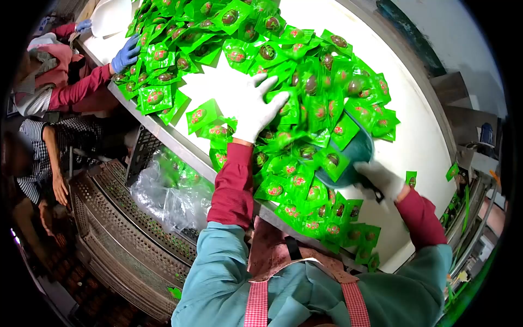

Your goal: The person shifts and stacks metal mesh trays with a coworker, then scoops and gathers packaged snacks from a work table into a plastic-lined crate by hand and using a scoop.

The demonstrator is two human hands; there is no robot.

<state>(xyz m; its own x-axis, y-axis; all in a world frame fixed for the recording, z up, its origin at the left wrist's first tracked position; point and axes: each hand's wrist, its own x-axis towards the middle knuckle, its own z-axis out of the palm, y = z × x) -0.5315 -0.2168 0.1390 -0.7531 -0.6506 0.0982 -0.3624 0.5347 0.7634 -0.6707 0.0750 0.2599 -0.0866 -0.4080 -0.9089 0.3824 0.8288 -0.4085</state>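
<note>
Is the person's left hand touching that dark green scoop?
Apart. The head view shows a clear gap between the left hand and the scoop, with green packets lying between them.

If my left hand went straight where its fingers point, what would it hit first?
Your left hand would likely meet the printed green packets just past its fingertips, though its height above them is hard to judge.

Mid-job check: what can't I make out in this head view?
All in the head view:
- Packets: count hidden by overlap; small print too small to read.
- Scoop: part of its inside is covered by packets.
- Right hand: fingers blurred.
- Left hand: palm faces away from the camera.
- Bag: contents obscured by its folds.
- Tray: cut off by the top edge.
</note>
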